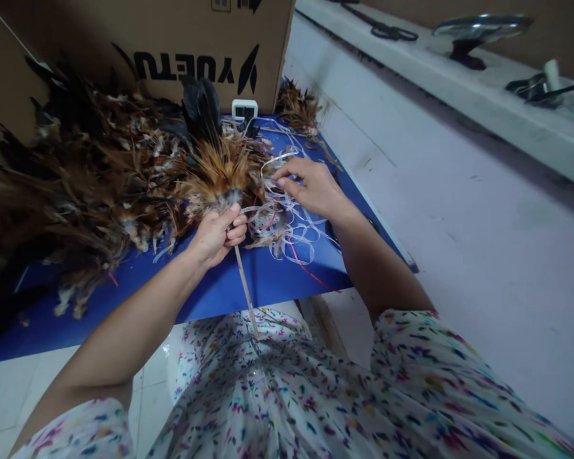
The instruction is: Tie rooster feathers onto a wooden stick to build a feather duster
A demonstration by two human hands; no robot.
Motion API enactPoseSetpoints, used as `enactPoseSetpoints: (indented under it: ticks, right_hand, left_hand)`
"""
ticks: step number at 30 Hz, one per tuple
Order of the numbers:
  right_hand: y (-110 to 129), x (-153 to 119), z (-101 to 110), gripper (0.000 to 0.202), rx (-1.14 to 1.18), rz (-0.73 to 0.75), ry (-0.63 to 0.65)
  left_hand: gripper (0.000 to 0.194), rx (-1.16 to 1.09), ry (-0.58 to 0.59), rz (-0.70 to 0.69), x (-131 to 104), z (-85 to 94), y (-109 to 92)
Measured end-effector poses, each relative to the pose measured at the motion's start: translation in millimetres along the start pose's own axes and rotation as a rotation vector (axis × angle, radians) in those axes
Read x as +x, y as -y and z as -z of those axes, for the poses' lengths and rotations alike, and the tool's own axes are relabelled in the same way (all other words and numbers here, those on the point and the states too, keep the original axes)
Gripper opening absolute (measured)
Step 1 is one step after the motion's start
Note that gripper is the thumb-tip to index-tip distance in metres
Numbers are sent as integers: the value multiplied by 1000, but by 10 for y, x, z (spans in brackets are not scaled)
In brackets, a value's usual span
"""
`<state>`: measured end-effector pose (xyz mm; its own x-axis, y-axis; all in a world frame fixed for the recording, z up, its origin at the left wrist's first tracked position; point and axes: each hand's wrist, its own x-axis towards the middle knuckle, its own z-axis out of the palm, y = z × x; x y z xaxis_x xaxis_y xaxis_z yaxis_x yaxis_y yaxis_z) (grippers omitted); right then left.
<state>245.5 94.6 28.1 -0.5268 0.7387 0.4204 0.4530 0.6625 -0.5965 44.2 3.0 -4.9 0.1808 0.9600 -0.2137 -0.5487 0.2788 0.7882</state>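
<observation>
My left hand is closed around a thin wooden stick just below a tuft of brown feathers with tall black feathers rising behind it. The stick's lower end hangs past the table edge toward my lap. A pale plastic ribbon runs from the left fingers to the right. My right hand, thumb and fingers pinched together, is over a tangle of clear plastic ribbon; a whitish strand seems to pass at its fingertips, though what they grip is too small to tell.
Loose brown and black feathers are heaped over the left of the blue table. A cardboard box stands behind, with a small white-framed object before it. More feathers lie by the wall at right. A ledge holds several items.
</observation>
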Motion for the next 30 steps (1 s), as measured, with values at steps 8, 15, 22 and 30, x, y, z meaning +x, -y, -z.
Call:
enactPoseSetpoints:
  ticks: [8, 15, 22, 30]
  right_hand:
    - [273, -80, -226, 21, 89, 9, 308]
    - [254, -66, -173, 25, 191, -42, 243]
    - [416, -23, -144, 22, -63, 71, 185]
    - [892, 143, -109, 22, -573, 204, 389]
  left_hand:
    - [39, 20, 26, -22, 14, 53, 19]
    - [41, 68, 52, -27, -1, 23, 24]
    - [42, 104, 20, -17, 2, 4, 43]
    - [41, 103, -26, 19, -36, -60, 47]
